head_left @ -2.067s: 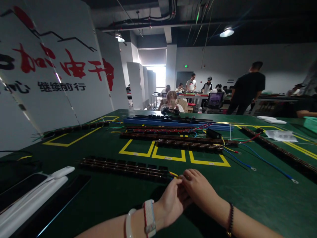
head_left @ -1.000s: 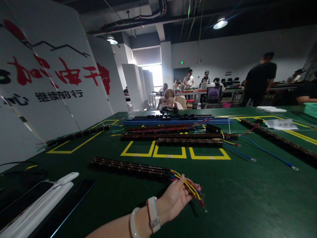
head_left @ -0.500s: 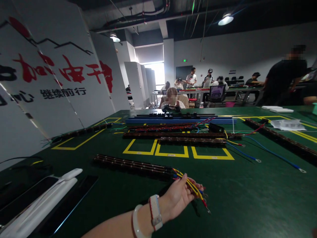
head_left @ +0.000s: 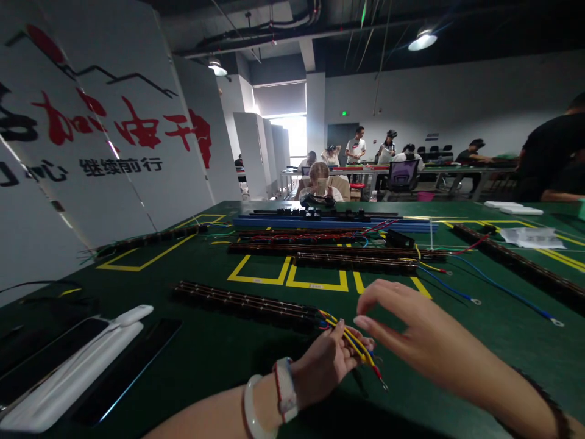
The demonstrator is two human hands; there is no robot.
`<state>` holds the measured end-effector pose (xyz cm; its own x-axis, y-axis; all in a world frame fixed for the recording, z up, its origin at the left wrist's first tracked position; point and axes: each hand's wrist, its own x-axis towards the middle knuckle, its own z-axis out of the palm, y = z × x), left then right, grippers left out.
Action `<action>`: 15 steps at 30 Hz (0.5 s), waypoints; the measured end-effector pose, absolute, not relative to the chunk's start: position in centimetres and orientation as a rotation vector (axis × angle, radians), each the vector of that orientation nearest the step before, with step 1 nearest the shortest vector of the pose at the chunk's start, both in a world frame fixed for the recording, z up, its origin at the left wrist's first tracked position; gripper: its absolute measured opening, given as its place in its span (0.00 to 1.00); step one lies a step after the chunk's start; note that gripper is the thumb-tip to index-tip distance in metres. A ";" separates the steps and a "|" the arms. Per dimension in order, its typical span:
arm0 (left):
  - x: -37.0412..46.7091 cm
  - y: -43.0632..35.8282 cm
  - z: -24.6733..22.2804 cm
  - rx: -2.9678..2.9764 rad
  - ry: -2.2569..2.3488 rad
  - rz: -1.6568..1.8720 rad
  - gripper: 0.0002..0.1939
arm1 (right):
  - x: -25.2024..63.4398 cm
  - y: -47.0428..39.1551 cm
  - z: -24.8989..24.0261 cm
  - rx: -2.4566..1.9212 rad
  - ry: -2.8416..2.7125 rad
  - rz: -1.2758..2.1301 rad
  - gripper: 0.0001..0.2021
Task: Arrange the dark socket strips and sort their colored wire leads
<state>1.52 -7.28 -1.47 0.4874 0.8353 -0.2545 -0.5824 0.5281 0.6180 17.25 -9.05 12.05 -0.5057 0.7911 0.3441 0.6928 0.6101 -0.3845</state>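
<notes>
A bundle of wires (head_left: pixel 354 342), mostly yellow with some blue and red, lies in my left hand (head_left: pixel 331 360), the thumb pressed over it. Metal terminals tip the free ends, one with a red sleeve. The wires come out of the right end of a long dark strip with copper-coloured rails (head_left: pixel 247 303), which rests on the green table (head_left: pixel 219 366). Just above and right of the bundle is my right hand (head_left: pixel 406 326), holding nothing, its thumb and fingers curved apart. Its fingertips are close to the wires; contact cannot be made out.
More dark strips (head_left: pixel 356 262) and a blue rail (head_left: pixel 333 224) lie farther back among yellow tape outlines. Ring-ended blue wires (head_left: pixel 525 302) trail to the right. A white device (head_left: pixel 77 378) and a dark phone-like slab (head_left: pixel 132 366) sit at left. A person (head_left: pixel 320 189) sits across the table.
My right hand has come into view from the right, up to the wires. My left hand keeps its hold in nearly the same place. A person at far right has shifted rightward.
</notes>
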 end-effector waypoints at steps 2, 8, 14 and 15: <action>1.5 -7.3 -1.5 0.457 0.585 0.925 0.12 | 16.2 -6.8 10.2 -1.254 -2.438 0.204 0.10; 1.5 -7.2 -1.8 0.405 0.570 0.965 0.12 | 16.4 -3.8 4.2 -1.473 -2.652 0.106 0.07; 1.5 -7.3 -1.0 0.409 0.612 0.950 0.12 | 16.5 -4.7 4.6 -1.517 -2.599 0.173 0.11; 1.5 -7.3 -0.8 0.401 0.619 0.943 0.12 | 16.4 -4.9 4.7 -1.520 -2.585 0.177 0.12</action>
<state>1.50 -7.27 -0.78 0.4366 0.8431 -0.3140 -0.6232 0.5351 0.5703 16.42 -4.89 4.72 -0.4810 0.8747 0.0588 0.8586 0.4836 -0.1703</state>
